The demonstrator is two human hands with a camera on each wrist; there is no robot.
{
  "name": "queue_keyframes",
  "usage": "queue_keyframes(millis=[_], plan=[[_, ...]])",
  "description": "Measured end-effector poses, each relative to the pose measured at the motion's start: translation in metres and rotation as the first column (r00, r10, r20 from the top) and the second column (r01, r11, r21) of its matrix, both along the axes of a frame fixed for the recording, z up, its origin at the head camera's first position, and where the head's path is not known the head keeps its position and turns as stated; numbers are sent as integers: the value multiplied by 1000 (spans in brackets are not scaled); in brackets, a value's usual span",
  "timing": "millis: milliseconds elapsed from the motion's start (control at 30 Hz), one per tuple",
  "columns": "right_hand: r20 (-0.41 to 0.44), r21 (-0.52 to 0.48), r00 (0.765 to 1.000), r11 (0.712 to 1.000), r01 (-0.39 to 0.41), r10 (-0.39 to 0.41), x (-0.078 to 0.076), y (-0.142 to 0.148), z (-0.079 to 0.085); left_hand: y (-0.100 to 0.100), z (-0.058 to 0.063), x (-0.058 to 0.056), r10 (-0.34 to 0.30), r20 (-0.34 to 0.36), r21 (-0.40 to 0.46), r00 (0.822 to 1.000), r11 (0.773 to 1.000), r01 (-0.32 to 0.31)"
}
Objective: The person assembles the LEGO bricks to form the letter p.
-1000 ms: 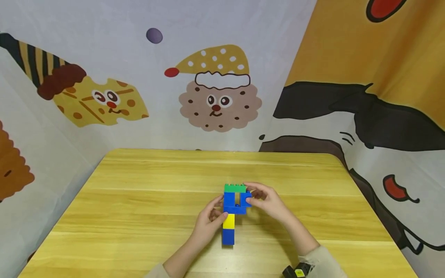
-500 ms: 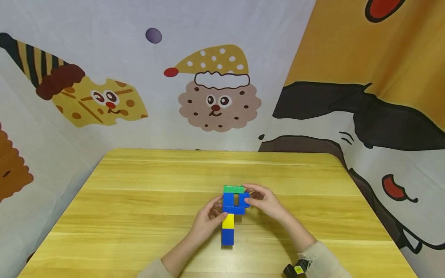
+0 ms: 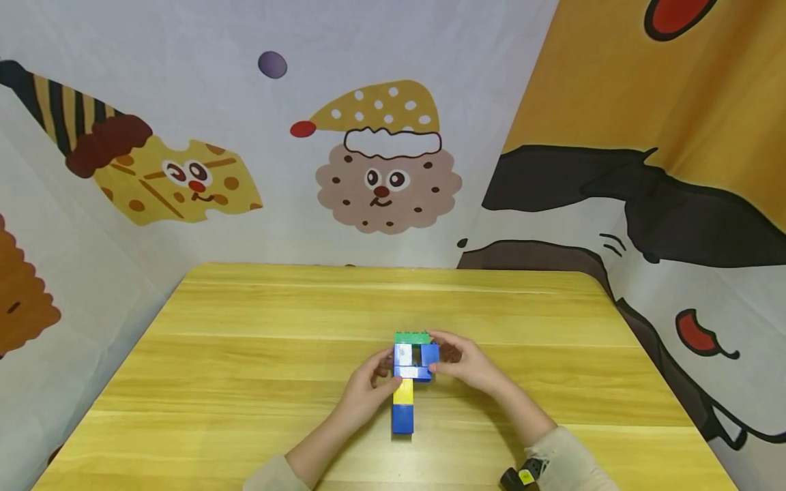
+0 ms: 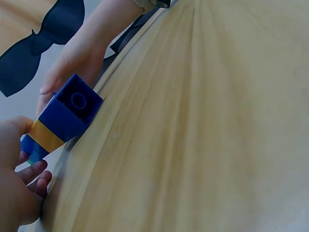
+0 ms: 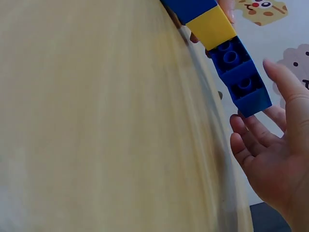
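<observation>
Over the table's middle, both hands hold a build of joined toy bricks [image 3: 403, 392]. It has a blue brick [image 3: 402, 419] at its near end, then yellow, more blue around a small gap, and a green brick [image 3: 413, 337] at the far end. My left hand [image 3: 365, 390] pinches the build's left side, its thumb by the yellow-blue joint. On the other side, my right hand [image 3: 469, 365] has its thumb on the right-hand blue brick [image 3: 430, 352] and its fingers behind. Hollow undersides of blue bricks [image 5: 231, 57] show in the right wrist view.
The wooden table [image 3: 245, 327] spreads around the hands, its far edge close to a cartoon-printed cloth [image 3: 215, 102]. A black device with a yellow patch [image 3: 522, 475] sits at the right sleeve [image 3: 574, 460].
The build has tilted slightly, lowering its green end and putting a shine on the left blue and yellow bricks. My right hand has shifted a little down and left; the left hand stays nearly still.
</observation>
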State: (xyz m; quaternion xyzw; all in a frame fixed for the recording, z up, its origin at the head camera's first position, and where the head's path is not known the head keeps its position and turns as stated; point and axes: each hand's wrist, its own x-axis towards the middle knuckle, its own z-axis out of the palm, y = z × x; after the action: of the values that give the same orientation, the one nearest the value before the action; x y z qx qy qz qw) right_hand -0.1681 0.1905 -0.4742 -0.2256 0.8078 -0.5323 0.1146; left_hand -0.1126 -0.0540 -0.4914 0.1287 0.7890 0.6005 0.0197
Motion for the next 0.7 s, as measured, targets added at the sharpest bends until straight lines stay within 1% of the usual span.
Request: queue_keyframes(millis=[100, 200, 533, 700], plan=[[22, -3, 998, 999, -50, 50, 0, 0, -2, -1, -2, -1, -8, -30, -22, 1000, 1000, 7], [28, -17, 997, 997, -78, 78, 0, 0, -3, -2, -3, -2, -17, -42, -38, 999, 999, 16], [-35, 73, 996, 995, -74, 77, -1, 2, -8, -2, -2, 0, -48, -32, -86, 998, 995, 45], [-42, 108, 997, 992, -65, 70, -1, 2, -8, -3, -2, -1, -46, -41, -121, 998, 992, 40]])
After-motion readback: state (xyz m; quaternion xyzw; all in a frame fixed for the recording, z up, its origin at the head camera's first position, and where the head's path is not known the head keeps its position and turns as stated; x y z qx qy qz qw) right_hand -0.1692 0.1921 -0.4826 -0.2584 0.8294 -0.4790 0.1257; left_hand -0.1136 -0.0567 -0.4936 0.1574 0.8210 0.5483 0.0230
